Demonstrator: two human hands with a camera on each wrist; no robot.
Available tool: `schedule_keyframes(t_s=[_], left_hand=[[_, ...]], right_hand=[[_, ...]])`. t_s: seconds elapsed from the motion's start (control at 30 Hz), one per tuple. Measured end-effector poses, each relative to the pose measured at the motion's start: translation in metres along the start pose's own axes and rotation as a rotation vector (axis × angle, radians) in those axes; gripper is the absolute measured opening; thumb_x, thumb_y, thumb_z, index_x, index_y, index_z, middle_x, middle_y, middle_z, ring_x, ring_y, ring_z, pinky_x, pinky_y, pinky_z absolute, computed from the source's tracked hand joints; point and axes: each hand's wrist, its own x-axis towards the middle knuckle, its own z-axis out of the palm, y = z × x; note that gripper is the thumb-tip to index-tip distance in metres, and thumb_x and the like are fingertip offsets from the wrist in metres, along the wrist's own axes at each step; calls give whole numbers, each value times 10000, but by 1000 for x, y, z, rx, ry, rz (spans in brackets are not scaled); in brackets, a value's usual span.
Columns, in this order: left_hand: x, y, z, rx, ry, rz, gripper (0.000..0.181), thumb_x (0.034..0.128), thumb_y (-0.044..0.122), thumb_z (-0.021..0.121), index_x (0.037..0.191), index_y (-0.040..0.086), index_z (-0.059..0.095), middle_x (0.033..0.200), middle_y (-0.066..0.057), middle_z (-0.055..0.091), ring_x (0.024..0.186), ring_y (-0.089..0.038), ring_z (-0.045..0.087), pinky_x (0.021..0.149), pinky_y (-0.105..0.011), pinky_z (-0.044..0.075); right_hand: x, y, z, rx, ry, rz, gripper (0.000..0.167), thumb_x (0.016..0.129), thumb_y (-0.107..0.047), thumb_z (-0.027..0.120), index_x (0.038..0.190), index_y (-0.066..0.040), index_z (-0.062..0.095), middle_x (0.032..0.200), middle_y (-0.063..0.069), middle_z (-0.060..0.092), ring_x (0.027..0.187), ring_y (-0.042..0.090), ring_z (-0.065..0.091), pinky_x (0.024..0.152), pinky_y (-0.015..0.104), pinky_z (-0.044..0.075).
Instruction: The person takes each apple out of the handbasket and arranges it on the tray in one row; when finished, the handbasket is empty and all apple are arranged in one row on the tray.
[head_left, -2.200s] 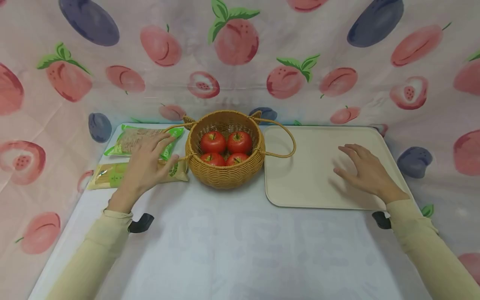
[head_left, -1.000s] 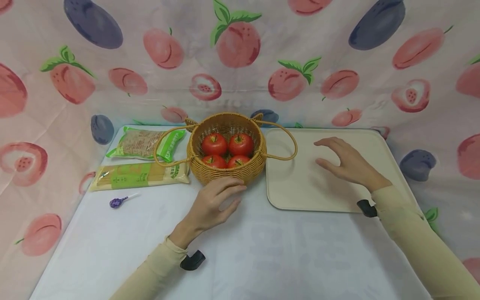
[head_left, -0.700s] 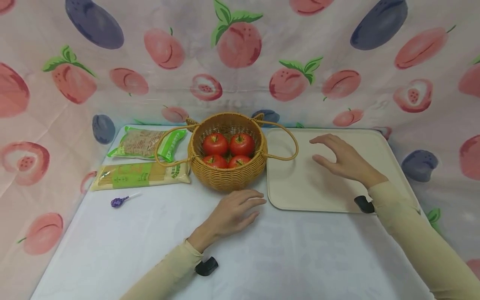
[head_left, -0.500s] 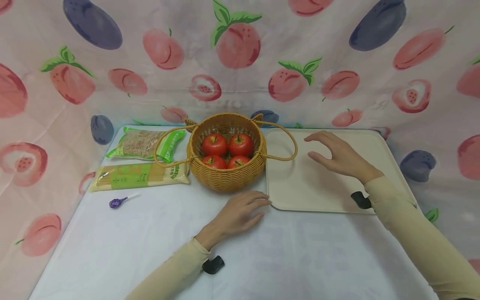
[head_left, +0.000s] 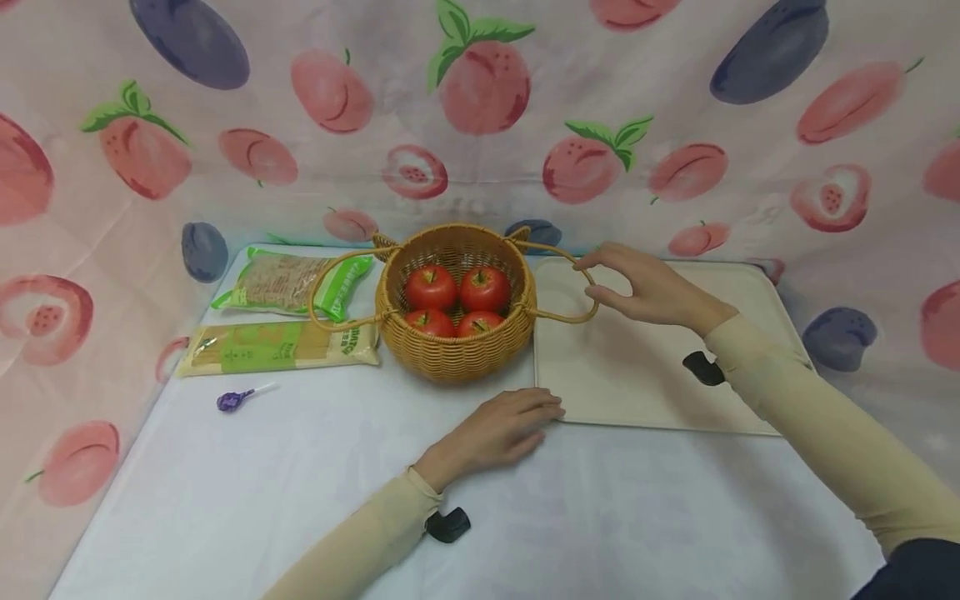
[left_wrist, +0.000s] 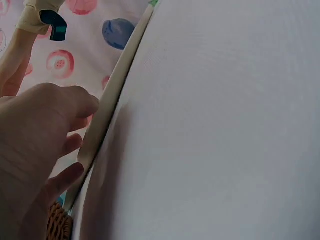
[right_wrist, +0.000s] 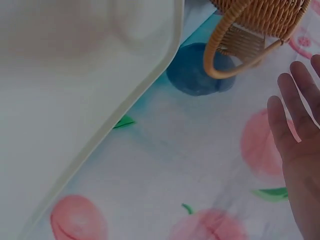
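Observation:
A wicker basket (head_left: 453, 360) with two loop handles holds several red apples (head_left: 484, 289) at the table's middle. My right hand (head_left: 647, 286) hovers by its right handle (head_left: 558, 317), thumb and fingers spread. In the head view the fingertips overlap that handle; the right wrist view shows the hand (right_wrist: 302, 135) with straight fingers and a gap to the handle (right_wrist: 212, 52). Low beside the front left corner of a beige tray (head_left: 675, 375) is my left hand (head_left: 495, 429), fingers loosely bent. Its fingertips are at the tray's edge (left_wrist: 107, 102); whether they touch it I cannot tell.
Left of the basket lie a green-edged food packet (head_left: 288, 283), a long pack of noodles (head_left: 258, 348) and a purple-wrapped lollipop (head_left: 234, 401). A fruit-print cloth (head_left: 315, 183) hangs behind the white table (head_left: 300, 475). The basket's right handle reaches over the tray.
My left hand has left the packets, passed in front of the basket and reached the tray's front left corner. My right hand has moved left over the tray to the basket's handle.

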Motion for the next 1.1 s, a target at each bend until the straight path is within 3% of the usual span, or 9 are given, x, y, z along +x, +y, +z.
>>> schedule_keyframes(t_s=[0.47,0.7,0.97,1.1], left_hand=[[0,-3,9,10,-3,1,354,942,230,549,1292,177,564,1269,26,547,1286,-134,436,1120,-264,319],[-1,-3,12,5,-1,-2,347,946,219,541,1290,178,564,1260,35,542,1293,-125,426,1125,-251,307],[-1,-3,14,-27,47,25,335,927,167,567,1261,160,580,1215,34,544,1240,-115,454,1105,-228,326],[-1,-5,15,-34,42,16,316,930,160,566,1245,169,588,1199,48,549,1216,-96,458,1084,-209,344]], right_hand=[[48,-20,5,-13,-147,-54,318,907,-253,623,1202,-137,595,1174,17,607,1138,210,548,981,454,443],[76,-24,11,-42,-197,-178,270,915,-265,612,1151,-133,616,1145,-8,599,1082,158,556,938,385,474],[107,-39,23,-122,-372,-232,275,918,-295,607,1152,-151,614,1175,24,597,1131,209,551,956,394,471],[120,-45,34,-109,-465,-266,291,909,-294,623,1154,-139,610,1176,30,590,1120,222,556,936,390,475]])
